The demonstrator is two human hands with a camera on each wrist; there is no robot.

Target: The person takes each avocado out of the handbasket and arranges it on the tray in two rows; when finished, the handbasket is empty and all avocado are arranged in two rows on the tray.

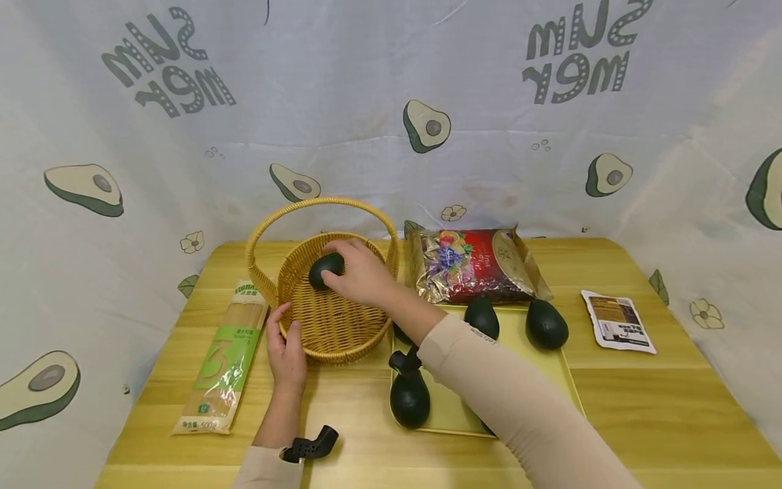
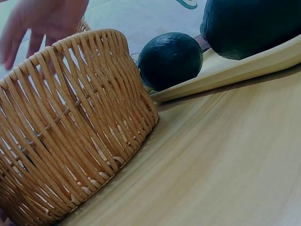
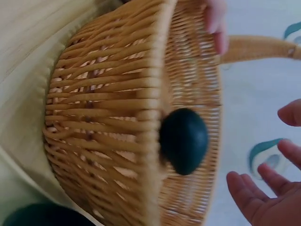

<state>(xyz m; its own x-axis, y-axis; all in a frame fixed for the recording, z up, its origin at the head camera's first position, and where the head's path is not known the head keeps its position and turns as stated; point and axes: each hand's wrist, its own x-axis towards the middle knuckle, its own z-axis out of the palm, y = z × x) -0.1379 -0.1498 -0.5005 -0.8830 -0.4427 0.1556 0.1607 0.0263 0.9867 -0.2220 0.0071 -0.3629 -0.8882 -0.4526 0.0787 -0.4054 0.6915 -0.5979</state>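
A yellow wicker basket (image 1: 339,319) with a tall arched handle stands on the wooden table. Inside it lies a dark green avocado (image 3: 184,141). My right hand (image 1: 360,275) hovers over the basket; in the right wrist view its fingers are spread apart from the avocado, with nothing between them. At the basket's near left side, my left hand (image 1: 287,356) holds the rim, with the thumb over the inner side and the fingers along the outside. The left wrist view shows the basket's woven wall (image 2: 89,117) close up.
A pale yellow tray (image 1: 537,367) with several avocados (image 1: 546,324) sits right of the basket, partly hidden by my right arm. Behind it lies a red candy bag (image 1: 482,265). A spaghetti pack (image 1: 222,360) lies left; a small white pouch (image 1: 618,322) lies far right.
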